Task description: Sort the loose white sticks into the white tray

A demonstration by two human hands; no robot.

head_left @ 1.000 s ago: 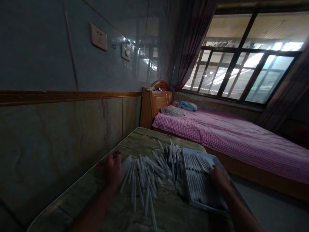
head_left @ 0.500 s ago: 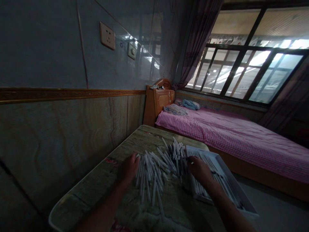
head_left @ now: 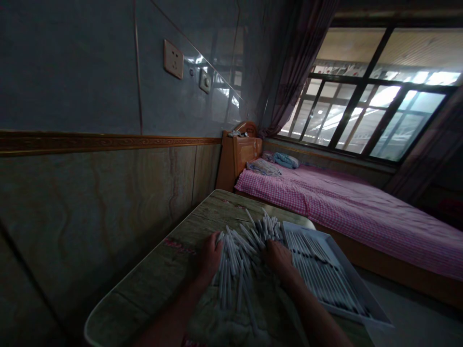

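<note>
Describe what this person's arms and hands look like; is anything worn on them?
The left hand and right hand are bare, without gloves. No sleeve shows on the left forearm or right forearm, and both wrists look free of watches or bands. It is too dim to rule out a small ring.

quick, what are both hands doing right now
Left hand: at the white sticks, grip unclear.
Right hand: at the pile beside the tray, grip unclear.
</note>
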